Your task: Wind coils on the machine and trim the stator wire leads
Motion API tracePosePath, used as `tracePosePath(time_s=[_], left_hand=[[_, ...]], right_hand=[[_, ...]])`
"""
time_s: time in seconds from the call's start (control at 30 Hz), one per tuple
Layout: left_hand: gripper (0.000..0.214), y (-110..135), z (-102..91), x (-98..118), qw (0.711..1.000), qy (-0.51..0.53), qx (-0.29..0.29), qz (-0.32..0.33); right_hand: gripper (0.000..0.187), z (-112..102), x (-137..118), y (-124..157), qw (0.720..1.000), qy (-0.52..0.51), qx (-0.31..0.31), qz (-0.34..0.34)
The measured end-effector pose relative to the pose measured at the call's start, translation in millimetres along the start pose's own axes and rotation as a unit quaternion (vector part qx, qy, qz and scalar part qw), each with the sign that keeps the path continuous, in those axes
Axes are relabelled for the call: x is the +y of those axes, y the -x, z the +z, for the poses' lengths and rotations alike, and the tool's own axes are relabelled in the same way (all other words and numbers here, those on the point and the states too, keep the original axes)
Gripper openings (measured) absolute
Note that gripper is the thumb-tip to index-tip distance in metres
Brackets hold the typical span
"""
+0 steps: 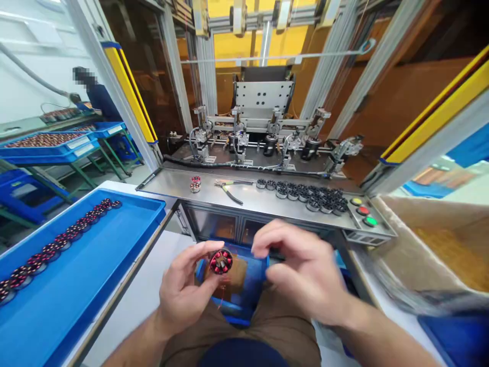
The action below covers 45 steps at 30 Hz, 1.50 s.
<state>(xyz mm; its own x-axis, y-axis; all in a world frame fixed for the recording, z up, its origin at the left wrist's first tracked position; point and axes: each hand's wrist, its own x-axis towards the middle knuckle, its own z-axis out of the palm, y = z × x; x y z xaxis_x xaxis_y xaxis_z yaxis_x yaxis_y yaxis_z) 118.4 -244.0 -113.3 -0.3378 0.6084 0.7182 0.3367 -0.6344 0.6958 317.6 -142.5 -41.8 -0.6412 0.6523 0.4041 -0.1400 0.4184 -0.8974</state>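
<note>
My left hand (187, 290) holds a small round stator with red copper windings (220, 262) between thumb and fingers, above my lap. A thin copper wire trails down from it. My right hand (301, 270) hovers just right of the stator, fingers curled and blurred by motion; whether it holds anything I cannot make out. Below both hands sits a small blue bin (250, 285) with copper wire scraps.
A blue tray (84, 285) at left carries a row of wound stators (57, 239). On the steel bench (252, 201) lie pliers (229, 189), one wound stator (195, 184) and several unwound black cores (309, 196). Buttons (362, 210) sit at right. A cardboard box (439, 239) stands far right. Another person (95, 94) works far left.
</note>
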Motion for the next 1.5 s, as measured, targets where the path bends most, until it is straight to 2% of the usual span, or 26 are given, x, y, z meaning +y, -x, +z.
tracePosePath(time_s=[0.07,0.13,0.23,0.4,0.5,0.57,0.63,0.7,0.77,0.83,0.9,1.0,1.07,1.17,1.23,1.3,1.37,1.43,1.5], left_hand=[[0.066,1.5,1.3,-3.4,1.000,0.000,-0.014,-0.006],[0.064,3.7,2.9,-6.4,1.000,0.000,-0.019,-0.022],[0.069,6.4,4.8,-8.9,0.999,0.011,-0.025,-0.025],[0.080,6.3,4.3,-8.4,0.996,0.048,-0.069,-0.024],[0.080,5.4,2.5,-5.8,0.991,0.073,-0.095,-0.052],[0.077,4.9,1.1,-3.7,0.986,0.099,-0.105,-0.083],[0.074,4.2,0.0,-2.2,0.981,0.120,-0.110,-0.104],[0.072,2.9,-0.5,-2.3,0.980,0.129,-0.107,-0.110],[0.073,1.2,0.5,-4.4,0.984,0.119,-0.089,-0.097],[0.078,-0.3,3.3,-7.9,0.992,0.088,-0.070,-0.053],[0.082,-0.9,7.6,-11.6,0.997,0.049,-0.060,-0.011],[0.073,-0.1,13.7,-14.8,0.998,0.013,-0.066,-0.017],[0.071,0.7,15.1,-14.8,0.997,0.018,-0.066,-0.019],[0.078,1.0,11.4,-12.1,0.997,0.049,-0.054,-0.025],[0.076,0.8,6.3,-10.4,0.994,0.067,-0.045,-0.068],[0.067,0.1,1.1,-10.2,0.989,0.086,-0.034,-0.120],[0.057,-1.2,-2.3,-11.3,0.978,0.119,-0.031,-0.167],[0.048,-3.0,-2.5,-12.3,0.961,0.164,-0.041,-0.218],[0.045,-5.1,0.9,-12.3,0.938,0.200,-0.051,-0.278]], right_hand=[[0.032,23.9,13.4,-4.2,0.996,-0.061,-0.032,0.055],[0.038,36.9,24.4,-3.4,0.986,-0.119,-0.034,0.108],[0.037,39.2,32.1,1.1,0.976,-0.163,-0.024,0.144],[0.035,34.6,39.0,3.0,0.959,-0.221,-0.058,0.167],[0.032,31.2,46.8,2.8,0.918,-0.337,-0.082,0.192],[0.032,22.4,54.9,4.7,0.874,-0.425,-0.126,0.201],[0.034,9.5,65.8,10.2,0.851,-0.453,-0.184,0.192],[0.036,-0.3,77.7,19.3,0.862,-0.426,-0.207,0.182],[0.034,1.3,86.8,30.0,0.882,-0.392,-0.177,0.194],[0.032,16.6,89.4,38.8,0.890,-0.380,-0.121,0.220],[0.034,40.0,85.1,43.4,0.885,-0.392,-0.069,0.240],[0.037,69.5,73.7,43.8,0.865,-0.424,-0.002,0.267],[0.035,76.7,68.6,44.1,0.857,-0.432,0.011,0.283],[0.033,68.7,66.3,47.7,0.871,-0.393,-0.005,0.295],[0.028,54.8,64.3,47.9,0.907,-0.319,-0.044,0.270],[0.018,38.0,58.0,44.2,0.959,-0.179,-0.109,0.191],[0.011,21.8,45.3,40.9,0.986,-0.023,-0.145,0.085],[0.020,10.1,27.0,46.3,0.990,0.051,-0.129,0.026],[0.024,6.4,6.8,64.5,0.997,0.019,-0.073,0.027]])
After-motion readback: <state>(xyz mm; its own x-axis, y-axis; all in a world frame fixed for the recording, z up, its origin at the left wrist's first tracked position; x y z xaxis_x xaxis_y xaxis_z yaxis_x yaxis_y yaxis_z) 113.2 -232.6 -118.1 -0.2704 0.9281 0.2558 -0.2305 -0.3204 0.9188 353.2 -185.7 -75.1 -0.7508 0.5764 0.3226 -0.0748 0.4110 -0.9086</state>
